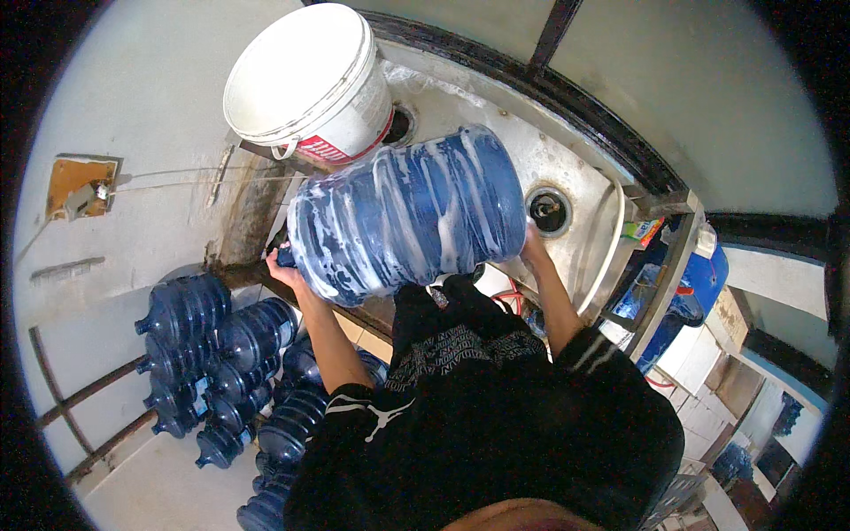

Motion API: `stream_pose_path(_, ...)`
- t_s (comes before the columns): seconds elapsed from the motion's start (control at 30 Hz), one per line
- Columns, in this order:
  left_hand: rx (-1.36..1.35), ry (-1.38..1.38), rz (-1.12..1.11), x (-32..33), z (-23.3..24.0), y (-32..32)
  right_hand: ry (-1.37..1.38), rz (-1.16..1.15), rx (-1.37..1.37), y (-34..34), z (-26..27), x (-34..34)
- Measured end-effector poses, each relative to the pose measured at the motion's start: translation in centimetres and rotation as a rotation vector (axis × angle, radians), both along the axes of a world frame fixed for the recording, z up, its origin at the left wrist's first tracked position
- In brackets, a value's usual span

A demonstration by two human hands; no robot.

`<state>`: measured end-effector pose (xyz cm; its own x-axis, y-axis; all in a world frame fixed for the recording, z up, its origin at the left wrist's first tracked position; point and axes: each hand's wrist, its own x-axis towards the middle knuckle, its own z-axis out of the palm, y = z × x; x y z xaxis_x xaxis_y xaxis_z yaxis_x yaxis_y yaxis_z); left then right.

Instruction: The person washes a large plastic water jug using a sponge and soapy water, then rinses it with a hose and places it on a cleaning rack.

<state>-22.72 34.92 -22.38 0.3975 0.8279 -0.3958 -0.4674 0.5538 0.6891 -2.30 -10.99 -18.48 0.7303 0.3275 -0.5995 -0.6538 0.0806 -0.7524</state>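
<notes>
A large blue water-cooler bottle [412, 216], streaked with white suds, lies on its side between my hands, above the front of a metal sink counter [511, 152]. My left hand [285, 269] grips the bottle's neck at the left end. At the right end, my right hand [533, 244] supports the base, its fingers partly hidden behind the bottle. A white plastic bucket [358, 109] with a red printed band stands on the counter just behind the bottle. A round drain hole [548, 211] shows right of the bottle's base.
Several blue water bottles [249, 338] are stacked on their sides at lower left. A white hose [607, 245] curves over the counter's right end. Beyond the metal frame [667, 285] sits a blue container [707, 285]. A cord runs from the wall socket [83, 196] towards the counter.
</notes>
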Motion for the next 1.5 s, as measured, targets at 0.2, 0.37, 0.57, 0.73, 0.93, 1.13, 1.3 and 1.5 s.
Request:
stream_pose_path(0.2, -0.015, -0.069, -0.062, -0.1, 0.7, -0.2, -0.381, 0.003, 0.351, 2.7, 8.8, 5.0)
stream_pose_path(0.37, 0.062, -0.091, 0.032, -1.1, 3.4, -1.2, 0.069, 0.078, 0.246, 2.5, 1.9, 2.8)
stream_pose_path(0.57, 0.309, -0.083, 0.129, 0.0, 21.0, -5.9, -0.530, 0.424, -0.437, -0.8, -8.7, 3.3)
stream_pose_path(0.73, 0.611, -0.239, 0.025, -0.6, 29.4, -8.0, -1.232, 0.252, -0.587, 5.7, 0.0, 11.4)
stream_pose_path(0.93, 1.104, 0.005, -0.052, 0.5, 33.6, -9.7, -1.670, 0.399, -0.197, 22.8, 18.6, 14.8)
stream_pose_path(1.13, 1.186, -0.022, -0.247, 2.9, 34.3, -7.5, -1.383, 0.389, -0.182, 28.9, 19.3, 13.0)
stream_pose_path(1.3, 1.147, -0.169, -0.434, 3.9, 33.9, -4.8, -1.029, -0.098, -0.040, 19.0, 14.9, 0.8)
stream_pose_path(1.5, 0.866, -0.539, -0.849, 7.0, 33.4, -5.2, -0.377, -0.468, -0.556, 9.2, 7.5, -17.2)
